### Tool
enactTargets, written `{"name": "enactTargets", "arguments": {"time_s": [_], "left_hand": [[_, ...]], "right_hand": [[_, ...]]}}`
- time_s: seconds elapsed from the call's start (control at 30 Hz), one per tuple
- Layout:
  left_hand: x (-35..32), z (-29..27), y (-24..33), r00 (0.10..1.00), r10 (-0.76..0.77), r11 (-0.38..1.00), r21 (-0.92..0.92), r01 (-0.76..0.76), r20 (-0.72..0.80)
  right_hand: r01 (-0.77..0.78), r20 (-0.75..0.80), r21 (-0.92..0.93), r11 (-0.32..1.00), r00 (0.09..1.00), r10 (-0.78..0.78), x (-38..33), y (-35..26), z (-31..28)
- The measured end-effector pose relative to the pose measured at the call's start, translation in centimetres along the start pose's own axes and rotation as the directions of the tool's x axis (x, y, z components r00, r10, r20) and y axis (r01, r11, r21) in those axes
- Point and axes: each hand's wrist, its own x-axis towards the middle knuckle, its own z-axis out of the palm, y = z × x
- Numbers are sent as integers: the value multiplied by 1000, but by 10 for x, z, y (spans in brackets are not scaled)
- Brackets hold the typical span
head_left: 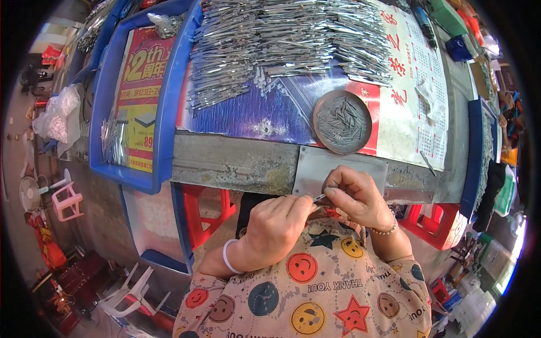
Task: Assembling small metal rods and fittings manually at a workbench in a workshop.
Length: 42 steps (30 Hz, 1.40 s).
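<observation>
My left hand (279, 225), with a white bangle at the wrist, is closed in front of my chest at the table's near edge. A small thin metal piece (320, 197) shows between its fingertips and those of my right hand (356, 197), which wears a beaded bracelet. My right thumb and forefinger pinch it from the other side. Just beyond the hands, a round dish (320, 132) holds many small grey metal pins (345, 117). Large piles of thin silvery metal pieces (282, 34) cover the far part of the table.
A long blue tray (160, 129) on the left holds metal pieces (114, 141) over printed paper. A metal plate (307, 169) lies at the near edge. One loose pin (428, 163) lies to the right. Red stools (431, 225) stand below; another blue tray (476, 158) is far right.
</observation>
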Motion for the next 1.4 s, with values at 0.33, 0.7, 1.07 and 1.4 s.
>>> {"name": "enactTargets", "arguments": {"time_s": [0.33,0.7,1.07,1.4], "left_hand": [[-3,4,-4,999,32,999,32,-31,-17],[2,-3,-11,1000,3,1000,28,-3,-18],[78,-50,-145,947,107,919,393,22,-304],[77,-68,-157,934,117,894,445,49,-337]], "right_hand": [[-2,2,48,999,1000,2,2,-1,3],[-121,2,149,981,993,122,7,-3,4],[21,-185,-93,995,982,-38,-3,10,15],[-73,-101,-113,991,993,62,1,0,36]]}}
